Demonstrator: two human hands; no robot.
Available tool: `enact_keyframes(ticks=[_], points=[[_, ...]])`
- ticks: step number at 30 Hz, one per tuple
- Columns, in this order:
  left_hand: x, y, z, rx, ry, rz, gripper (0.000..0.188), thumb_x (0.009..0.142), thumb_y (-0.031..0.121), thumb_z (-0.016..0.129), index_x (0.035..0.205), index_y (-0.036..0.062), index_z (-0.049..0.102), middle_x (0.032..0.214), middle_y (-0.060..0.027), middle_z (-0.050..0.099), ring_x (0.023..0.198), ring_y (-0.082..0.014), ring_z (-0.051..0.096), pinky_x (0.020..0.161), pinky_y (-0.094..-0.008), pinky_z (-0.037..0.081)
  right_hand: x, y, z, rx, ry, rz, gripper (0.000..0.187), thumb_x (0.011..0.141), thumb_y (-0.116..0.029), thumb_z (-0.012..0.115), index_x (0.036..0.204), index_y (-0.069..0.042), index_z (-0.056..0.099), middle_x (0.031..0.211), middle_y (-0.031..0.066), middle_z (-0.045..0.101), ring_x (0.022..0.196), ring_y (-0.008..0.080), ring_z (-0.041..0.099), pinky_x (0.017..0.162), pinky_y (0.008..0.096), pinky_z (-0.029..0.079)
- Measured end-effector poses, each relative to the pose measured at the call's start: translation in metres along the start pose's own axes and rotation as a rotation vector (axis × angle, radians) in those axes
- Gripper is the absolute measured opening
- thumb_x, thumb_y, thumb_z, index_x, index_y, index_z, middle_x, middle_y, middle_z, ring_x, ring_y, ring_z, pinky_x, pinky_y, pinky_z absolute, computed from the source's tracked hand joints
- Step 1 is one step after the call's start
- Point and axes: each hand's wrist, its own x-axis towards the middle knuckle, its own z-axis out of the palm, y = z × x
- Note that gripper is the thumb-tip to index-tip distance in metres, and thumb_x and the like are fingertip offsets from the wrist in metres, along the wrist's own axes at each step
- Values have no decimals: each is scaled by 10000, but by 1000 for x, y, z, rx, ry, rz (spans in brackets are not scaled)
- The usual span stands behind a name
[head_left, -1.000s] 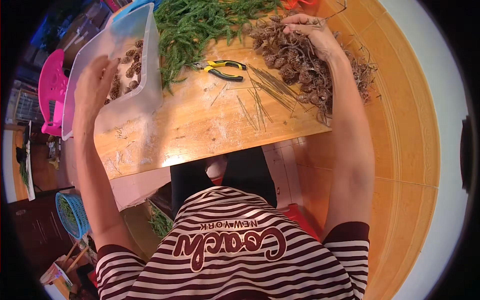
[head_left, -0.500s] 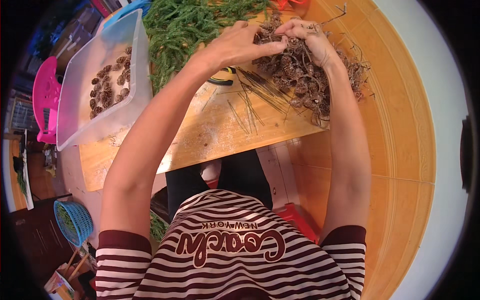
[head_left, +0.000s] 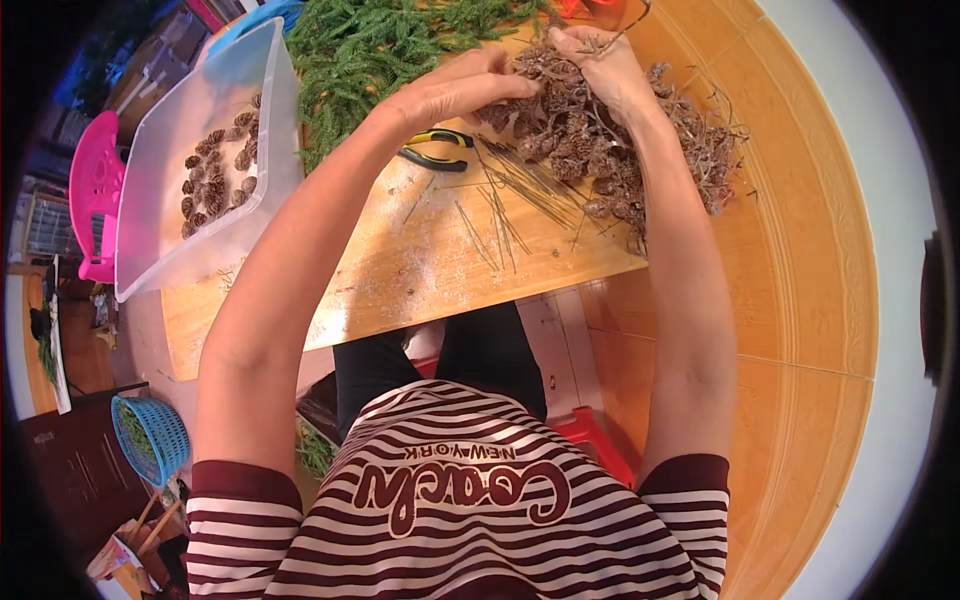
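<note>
A heap of brown pine cones on dry twigs [head_left: 575, 140] lies at the far right of the wooden table [head_left: 400, 270]. My right hand [head_left: 610, 75] is over the top of the heap, thumb and fingers pinched around a twig [head_left: 600, 45] whose thin end sticks out to the right. My left hand [head_left: 465, 88] reaches to the heap's left side, thumb stretched out and apart from the fingers, touching or nearly touching the cones. Closer to me are pliers with yellow and black handles [head_left: 437, 150] and several thin, dark sticks or wires [head_left: 510, 200].
Green artificial-looking sprigs [head_left: 370, 60] cover the table's back. At left stands a clear plastic bin [head_left: 150, 220] with loose pine cones [head_left: 210, 180] in it. A pink chair [head_left: 95, 200] and a blue basket [head_left: 160, 440] are beyond. The orange panelled wall [head_left: 790, 230] is at right.
My right hand has moved up and slightly left on the heap. My left thumb has drawn back left from the right fingers, and more of the pliers shows.
</note>
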Motion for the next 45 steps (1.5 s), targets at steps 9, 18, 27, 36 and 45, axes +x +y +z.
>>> enact_keyframes(ticks=[9, 18, 27, 36, 45], points=[[-8, 15, 4, 83, -10, -74, 616, 819, 530, 477, 1207, 55, 535, 1110, -118, 593, 1005, -230, 570, 832, -432, 524, 6, 11, 5, 41, -38, -62, 285, 858, -326, 662, 940, -53, 669, 807, -27, 649, 744, 82, 548, 687, 262, 437], [-5, 8, 13, -201, -58, -188, 540, 809, 437, 538, 1172, 38, 561, 1095, -140, 604, 999, -213, 592, 841, -427, 531, 8, 2, 12, -427, 155, 29, 306, 834, -350, 646, 981, -82, 667, 836, 119, 667, 799, 199, 621, 717, 350, 476], [-15, 12, 14, -144, -22, -204, 432, 691, 305, 626, 958, -34, 625, 893, -147, 652, 719, -226, 656, 611, -346, 565, 18, 24, 8, -571, 174, -163, 330, 882, -281, 563, 1088, -34, 636, 966, 190, 667, 941, 259, 645, 821, 351, 472], [-34, -2, -4, -56, 75, -221, 294, 724, 254, 607, 849, -11, 642, 877, -143, 633, 728, -229, 617, 613, -371, 510, -14, -24, 10, -376, -254, -375, 314, 925, -162, 557, 1202, -16, 536, 1151, 102, 555, 1081, 174, 519, 909, 302, 420], [-13, -10, 11, 24, 154, -198, 320, 739, 252, 579, 854, -42, 636, 930, -163, 628, 807, -237, 617, 652, -396, 482, -16, -46, 1, -45, -187, -219, 678, 842, -55, 639, 1416, -82, 280, 1324, 140, 432, 1203, 234, 446, 990, 331, 379]])
